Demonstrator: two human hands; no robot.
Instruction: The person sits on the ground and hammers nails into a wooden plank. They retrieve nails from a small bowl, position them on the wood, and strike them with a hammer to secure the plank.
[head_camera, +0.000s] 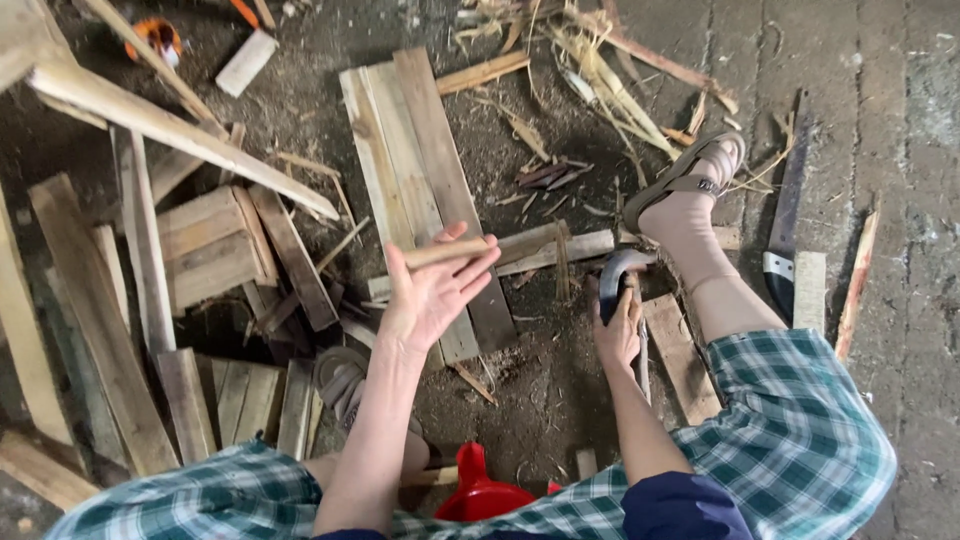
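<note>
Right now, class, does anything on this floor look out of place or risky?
Yes. A long dark blade lies loose on the floor beside the sandalled foot, and wood offcuts and shavings are scattered unevenly around the person.

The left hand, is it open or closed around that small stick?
Open. The left hand has its palm up and fingers spread, and the small wooden stick lies loosely across the fingertips and thumb, not gripped.
</note>
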